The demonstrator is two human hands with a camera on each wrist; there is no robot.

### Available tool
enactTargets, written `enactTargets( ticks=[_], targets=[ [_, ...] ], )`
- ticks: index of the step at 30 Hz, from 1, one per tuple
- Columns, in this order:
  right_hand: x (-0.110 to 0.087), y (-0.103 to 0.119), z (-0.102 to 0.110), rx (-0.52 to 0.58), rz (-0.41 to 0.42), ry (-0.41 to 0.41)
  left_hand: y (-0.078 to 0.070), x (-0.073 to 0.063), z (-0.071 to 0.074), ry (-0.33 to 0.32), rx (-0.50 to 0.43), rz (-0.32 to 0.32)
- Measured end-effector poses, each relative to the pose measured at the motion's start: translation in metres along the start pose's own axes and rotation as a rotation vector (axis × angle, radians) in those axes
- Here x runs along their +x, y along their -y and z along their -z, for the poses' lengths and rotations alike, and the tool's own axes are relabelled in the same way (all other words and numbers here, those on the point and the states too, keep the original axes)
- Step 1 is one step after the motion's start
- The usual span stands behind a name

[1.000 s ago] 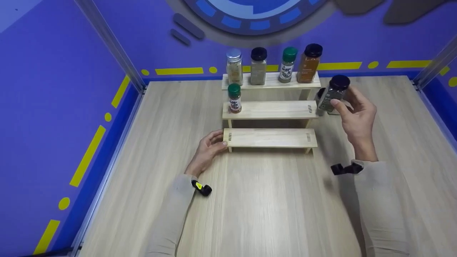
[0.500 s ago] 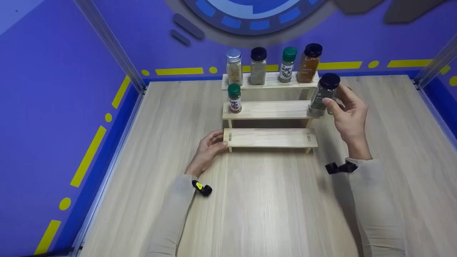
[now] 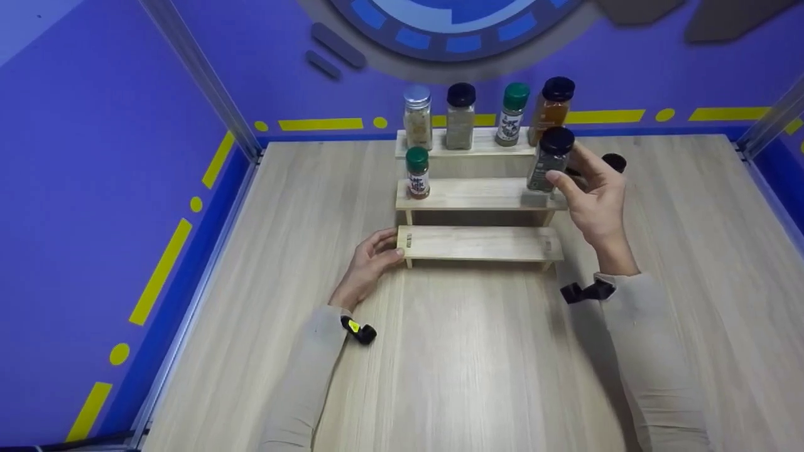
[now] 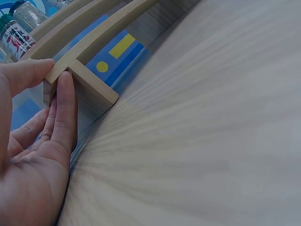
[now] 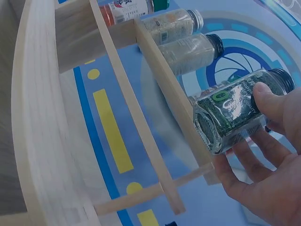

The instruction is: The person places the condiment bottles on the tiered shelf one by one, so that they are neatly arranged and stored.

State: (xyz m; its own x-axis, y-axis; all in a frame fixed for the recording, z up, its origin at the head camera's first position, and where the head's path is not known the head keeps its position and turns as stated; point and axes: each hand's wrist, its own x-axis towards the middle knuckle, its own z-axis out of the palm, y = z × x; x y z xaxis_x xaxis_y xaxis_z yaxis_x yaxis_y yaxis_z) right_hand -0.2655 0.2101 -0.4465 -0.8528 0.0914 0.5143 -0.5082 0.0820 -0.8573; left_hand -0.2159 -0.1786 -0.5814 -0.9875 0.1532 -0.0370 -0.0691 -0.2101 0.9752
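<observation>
My right hand grips a square glass spice jar with a black lid and dark green contents. The jar tilts slightly over the right end of the rack's middle shelf; in the right wrist view the thumb presses its side. Whether its base touches the shelf, I cannot tell. My left hand pinches the left end of the three-tier wooden spice rack's lowest shelf, thumb on top and fingers beneath. A small green-capped shaker stands at the middle shelf's left end.
Along the top shelf stand a silver-capped jar, a black-capped jar, a green-capped shaker and an orange-brown jar. Another black lid shows behind my right hand. A blue wall stands behind.
My right hand has carried the spice jar leftward, from beside the rack to over the middle shelf's right end. Another black-lidded jar now shows behind it. My left hand keeps its hold.
</observation>
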Motion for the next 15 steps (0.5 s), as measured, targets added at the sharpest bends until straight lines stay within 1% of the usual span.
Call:
enactTargets(
  ticks=[3, 7, 12, 15],
  targets=[
    [0.001, 0.002, -0.006, -0.014, -0.005, 0.011, 0.000, 0.000, 0.000, 0.005, 0.006, 0.003],
    [0.004, 0.004, -0.013, -0.003, 0.003, 0.028, 0.000, 0.000, 0.000, 0.008, 0.004, 0.007],
    [0.009, 0.006, -0.023, 0.066, 0.033, 0.042, -0.002, -0.001, -0.001, 0.005, 0.008, 0.010],
    [0.011, 0.007, -0.029, 0.098, 0.030, 0.051, -0.002, -0.001, -0.001, 0.001, 0.009, 0.011]
  ],
)
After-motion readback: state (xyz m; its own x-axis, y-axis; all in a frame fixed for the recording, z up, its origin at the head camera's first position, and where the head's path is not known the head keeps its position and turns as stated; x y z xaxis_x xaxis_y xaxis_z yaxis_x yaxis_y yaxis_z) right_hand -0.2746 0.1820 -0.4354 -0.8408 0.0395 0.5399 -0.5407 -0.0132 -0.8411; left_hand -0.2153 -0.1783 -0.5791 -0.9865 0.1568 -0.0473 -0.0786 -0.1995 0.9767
